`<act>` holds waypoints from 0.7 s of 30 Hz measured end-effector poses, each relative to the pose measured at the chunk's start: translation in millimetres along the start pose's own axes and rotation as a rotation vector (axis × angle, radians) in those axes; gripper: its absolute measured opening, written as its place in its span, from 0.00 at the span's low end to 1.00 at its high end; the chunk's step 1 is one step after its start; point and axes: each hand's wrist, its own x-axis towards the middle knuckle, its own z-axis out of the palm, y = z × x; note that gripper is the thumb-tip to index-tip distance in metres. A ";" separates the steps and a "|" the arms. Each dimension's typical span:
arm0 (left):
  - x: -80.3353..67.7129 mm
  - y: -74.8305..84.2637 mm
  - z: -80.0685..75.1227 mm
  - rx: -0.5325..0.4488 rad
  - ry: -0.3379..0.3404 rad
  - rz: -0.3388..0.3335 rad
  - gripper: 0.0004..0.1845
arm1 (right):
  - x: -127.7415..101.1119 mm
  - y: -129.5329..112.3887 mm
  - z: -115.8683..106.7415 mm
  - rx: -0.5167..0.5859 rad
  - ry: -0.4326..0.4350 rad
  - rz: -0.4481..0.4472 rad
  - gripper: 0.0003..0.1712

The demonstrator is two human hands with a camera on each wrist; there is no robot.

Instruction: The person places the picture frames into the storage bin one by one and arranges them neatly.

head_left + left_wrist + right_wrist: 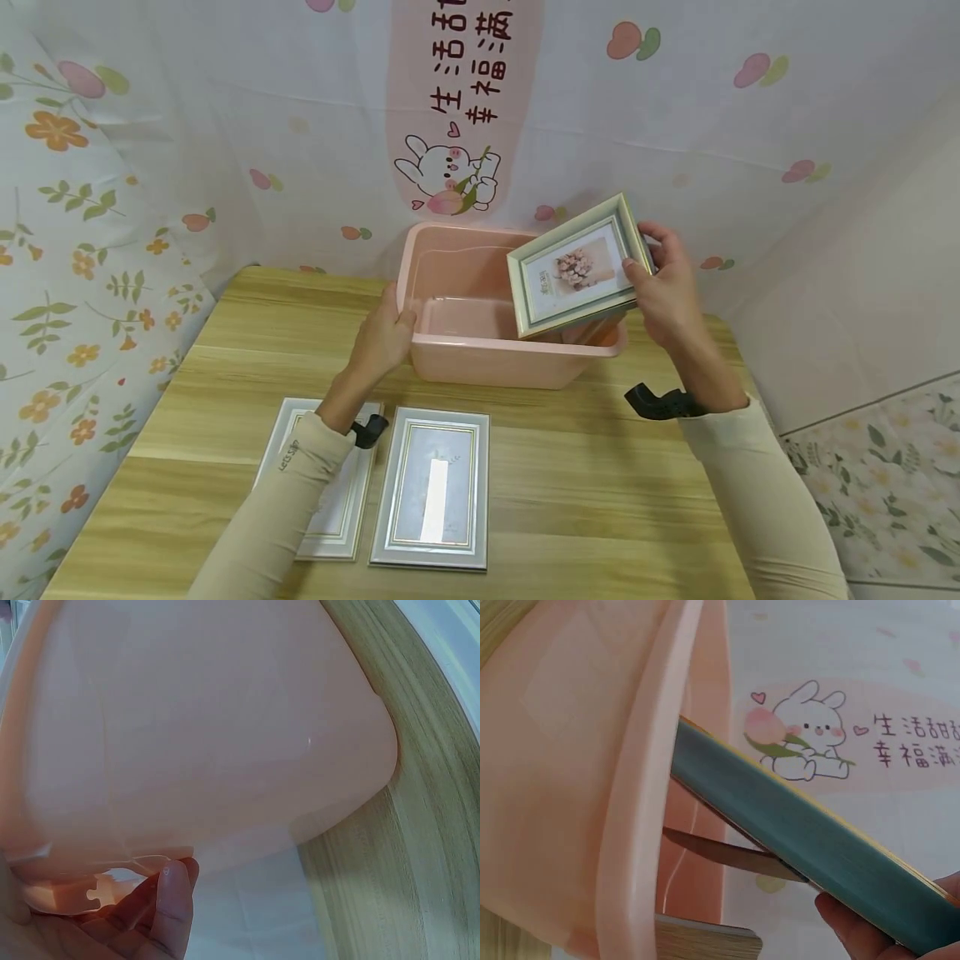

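a wood-grained desk [592, 492] carries a pink tub [487, 364]; two pale frames [433, 500] lie flat in front of it, side by side. a flower-print picture frame [576, 268] tilts over the tub's opening, its edge pinched by the right grip [663, 287]. the left grip [381, 337] curls round the tub's left rim.

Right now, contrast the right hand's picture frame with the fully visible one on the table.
The held picture frame shows a pink flower print; the tabletop picture frame shows a white reflection. The held one is tilted at the pink tub; the tabletop one lies flat. Both are pale-bordered rectangles.
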 end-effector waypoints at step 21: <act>0.6 -0.6 -0.2 -0.007 0.006 0.002 0.26 | 3.9 12.2 9.0 -0.404 0.029 -0.215 0.29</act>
